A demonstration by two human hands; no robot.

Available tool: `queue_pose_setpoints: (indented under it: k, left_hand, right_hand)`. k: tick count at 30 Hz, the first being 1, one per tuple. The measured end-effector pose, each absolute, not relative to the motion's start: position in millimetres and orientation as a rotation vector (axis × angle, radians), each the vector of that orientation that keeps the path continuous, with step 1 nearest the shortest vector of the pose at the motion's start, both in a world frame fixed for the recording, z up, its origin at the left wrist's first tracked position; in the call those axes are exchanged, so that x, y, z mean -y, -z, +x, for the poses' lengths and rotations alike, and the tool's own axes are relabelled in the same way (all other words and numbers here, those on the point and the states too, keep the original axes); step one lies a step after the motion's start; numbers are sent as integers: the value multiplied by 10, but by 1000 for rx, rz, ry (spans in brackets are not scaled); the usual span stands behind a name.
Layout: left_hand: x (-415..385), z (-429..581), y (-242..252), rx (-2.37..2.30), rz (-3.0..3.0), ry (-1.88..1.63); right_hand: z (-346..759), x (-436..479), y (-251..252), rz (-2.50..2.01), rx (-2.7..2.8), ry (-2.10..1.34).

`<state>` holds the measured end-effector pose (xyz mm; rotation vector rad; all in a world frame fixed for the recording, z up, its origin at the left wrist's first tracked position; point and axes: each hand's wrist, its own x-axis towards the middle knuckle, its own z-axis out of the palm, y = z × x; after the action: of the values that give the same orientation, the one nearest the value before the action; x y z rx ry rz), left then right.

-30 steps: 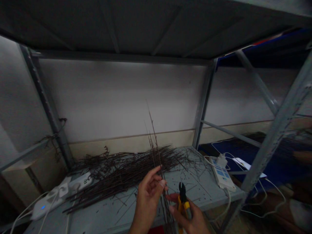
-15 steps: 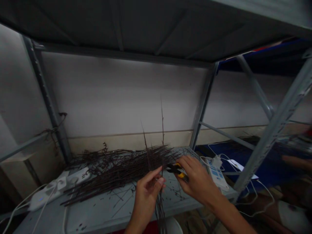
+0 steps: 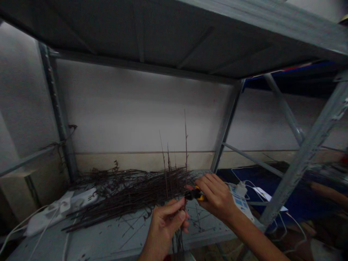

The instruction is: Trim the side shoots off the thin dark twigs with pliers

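Observation:
My left hand (image 3: 164, 224) is closed around a bundle of thin dark twigs (image 3: 178, 241), pinched between thumb and fingers. Several tips rise above the hand, and the tallest twig (image 3: 186, 145) stands nearly upright. Wrapped round yellow-and-black handles, my right hand (image 3: 219, 199) grips a pair of cutting pliers (image 3: 191, 194). The dark jaws are at the tall twig, just above my left fingertips; whether they are closed on it I cannot tell. Behind both hands, a large heap of similar twigs (image 3: 130, 195) lies on the grey metal shelf (image 3: 108, 239).
At the left lies a white power strip (image 3: 49, 217) with cables; another power strip (image 3: 241, 203) is to the right. Shelf posts (image 3: 231, 119) and a low upper shelf (image 3: 163, 36) frame the space. Another person's arm (image 3: 328, 194) shows at the far right.
The pliers have moved left, bringing their jaws to the tall twig. More twig tips show above my left hand. The view has shifted slightly.

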<state>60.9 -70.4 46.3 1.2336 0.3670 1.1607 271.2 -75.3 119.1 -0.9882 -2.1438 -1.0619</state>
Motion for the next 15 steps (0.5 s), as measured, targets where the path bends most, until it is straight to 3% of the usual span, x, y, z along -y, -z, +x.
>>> queue_pose_setpoints:
  k: [7, 15]
  left_hand:
    - [698, 624, -470, -409, 1108, -1200]
    - [621, 645, -430, -460, 1013, -1245]
  right_hand:
    - [2644, 670, -1097, -1010, 2055, 867]
    - [2297, 769, -1278, -1326, 1521, -214]
